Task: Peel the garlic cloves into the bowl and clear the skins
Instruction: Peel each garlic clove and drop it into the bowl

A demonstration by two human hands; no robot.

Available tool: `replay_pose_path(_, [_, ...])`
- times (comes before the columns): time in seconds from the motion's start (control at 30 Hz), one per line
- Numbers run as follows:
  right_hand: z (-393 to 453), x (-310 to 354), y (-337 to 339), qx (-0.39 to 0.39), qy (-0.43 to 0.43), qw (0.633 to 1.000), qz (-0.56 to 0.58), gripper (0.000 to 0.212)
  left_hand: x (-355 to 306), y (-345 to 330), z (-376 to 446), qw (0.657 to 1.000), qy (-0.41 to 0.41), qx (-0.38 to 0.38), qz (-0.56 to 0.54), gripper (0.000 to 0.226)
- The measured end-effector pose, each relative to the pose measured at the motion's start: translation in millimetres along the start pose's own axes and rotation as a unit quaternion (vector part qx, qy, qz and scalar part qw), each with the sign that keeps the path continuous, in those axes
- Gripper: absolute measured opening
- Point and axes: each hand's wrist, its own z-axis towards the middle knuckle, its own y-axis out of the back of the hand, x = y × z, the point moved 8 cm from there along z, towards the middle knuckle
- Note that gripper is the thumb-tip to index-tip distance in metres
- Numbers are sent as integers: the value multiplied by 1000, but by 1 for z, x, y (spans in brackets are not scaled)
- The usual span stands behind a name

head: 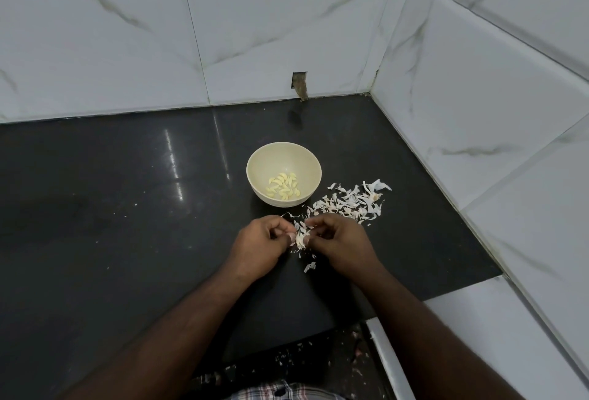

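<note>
A cream bowl (306, 157) stands on the black countertop and holds several peeled yellow garlic cloves (284, 188). In front of it, my left hand (259, 248) and my right hand (339, 242) meet over the counter, and both pinch a garlic clove (300, 237) with papery white skin hanging off it. A heap of garlic skins (349, 202) lies to the right of the bowl and runs down to my right hand. A few loose skin pieces (309, 266) lie just below the clove.
The black countertop (127, 208) ends at white marble-look tiled walls behind and to the right, forming a corner. A small hole in the wall (300, 85) sits behind the bowl. Skin scraps litter the floor (287, 358) below the counter's front edge.
</note>
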Motion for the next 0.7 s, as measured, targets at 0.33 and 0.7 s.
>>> replay_pose_path(0.33, [-1,15,6,-40,-2,984,173,9,-15,-7,-4,986,-5,49,-159,19])
replay_pose_path(0.7, [0,26,5,-21,0,979,205,8,-27,7,-4,978,-11,-15,-206,7])
